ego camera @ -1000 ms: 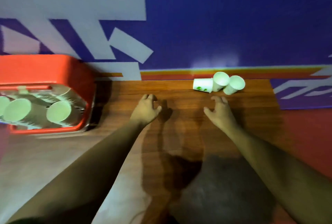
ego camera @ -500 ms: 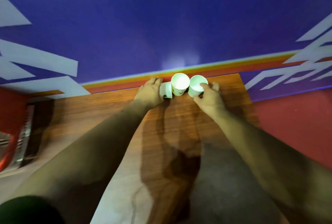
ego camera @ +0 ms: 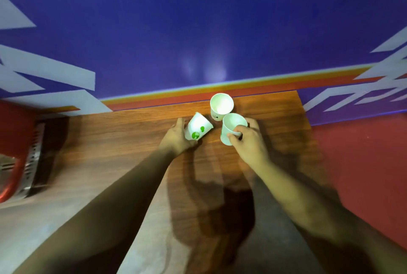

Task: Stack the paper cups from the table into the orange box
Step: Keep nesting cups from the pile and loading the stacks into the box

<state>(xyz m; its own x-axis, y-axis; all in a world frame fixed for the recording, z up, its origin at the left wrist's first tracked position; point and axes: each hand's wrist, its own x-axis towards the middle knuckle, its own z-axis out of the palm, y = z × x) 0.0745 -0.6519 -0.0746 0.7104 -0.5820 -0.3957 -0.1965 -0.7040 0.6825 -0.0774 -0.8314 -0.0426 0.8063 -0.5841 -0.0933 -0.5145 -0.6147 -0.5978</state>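
Observation:
Three white paper cups sit near the far edge of the wooden table (ego camera: 132,133). My left hand (ego camera: 176,139) grips a tilted cup with green marks (ego camera: 198,127), its mouth facing me and to the right. My right hand (ego camera: 248,141) holds a second cup (ego camera: 231,127) by its side, fingers curled round it. A third cup (ego camera: 221,106) stands upright just behind these two, touched by neither hand. Only a red-orange edge of the orange box (ego camera: 8,185) shows at the far left.
The blue wall with pale stripes (ego camera: 198,31) rises right behind the table's far edge. The table's right edge (ego camera: 308,124) ends close to my right hand, with red floor beyond. A dark metal grid (ego camera: 35,152) lies beside the box.
My hands reached forward from mid-table to the cups and each took hold of one. The left cup is now tipped up in my grip. My view swung right, pushing the box to the edge.

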